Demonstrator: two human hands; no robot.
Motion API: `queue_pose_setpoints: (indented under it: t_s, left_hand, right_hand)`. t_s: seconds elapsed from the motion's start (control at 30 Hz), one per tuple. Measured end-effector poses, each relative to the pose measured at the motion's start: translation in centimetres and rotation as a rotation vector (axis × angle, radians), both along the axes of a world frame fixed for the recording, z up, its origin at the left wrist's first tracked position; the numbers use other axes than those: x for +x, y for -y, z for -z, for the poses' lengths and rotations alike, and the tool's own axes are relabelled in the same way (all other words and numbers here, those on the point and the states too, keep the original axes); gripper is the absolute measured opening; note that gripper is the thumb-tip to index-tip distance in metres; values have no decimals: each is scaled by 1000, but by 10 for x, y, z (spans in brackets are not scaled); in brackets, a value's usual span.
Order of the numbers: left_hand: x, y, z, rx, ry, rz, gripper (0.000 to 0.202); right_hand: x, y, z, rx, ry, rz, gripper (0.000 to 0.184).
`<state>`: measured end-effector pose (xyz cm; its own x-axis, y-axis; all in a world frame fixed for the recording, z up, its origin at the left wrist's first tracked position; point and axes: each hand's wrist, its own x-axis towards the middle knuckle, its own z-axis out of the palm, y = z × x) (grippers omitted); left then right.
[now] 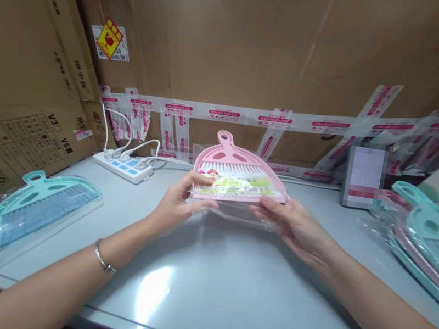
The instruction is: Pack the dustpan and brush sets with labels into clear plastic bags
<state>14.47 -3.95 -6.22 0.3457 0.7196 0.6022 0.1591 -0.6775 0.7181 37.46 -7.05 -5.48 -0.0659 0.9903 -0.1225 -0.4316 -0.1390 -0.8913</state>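
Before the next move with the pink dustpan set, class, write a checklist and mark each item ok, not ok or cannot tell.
1. Grip of the left hand on the left edge of the pink dustpan set: ok.
2. Grip of the right hand on its right edge: ok.
3. Set lifted off the table: ok.
4. Set fully inside the clear bag: cannot tell.
5. Both hands apart from the teal set and the power strip: ok.
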Motion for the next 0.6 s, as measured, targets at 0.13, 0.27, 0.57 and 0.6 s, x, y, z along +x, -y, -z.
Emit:
queue_pose_setpoints:
  t_s: [0.13, 0.27, 0.57, 0.6]
  left_hand:
    - [6, 2, 4, -86, 125, -113, 24]
    - [6, 1, 4, -123, 161, -176, 26]
    - [6, -2, 5, -162, 251, -110, 24]
    - [6, -1, 6, -179, 289, -89, 25]
  right_hand:
    - [3, 1, 3, 141, -21, -95, 56]
    - [7, 1, 8, 341, -19, -101, 118]
    - [-1, -4, 20, 471, 432, 234, 16]
    - [-2, -5, 22, 480, 414, 240, 19]
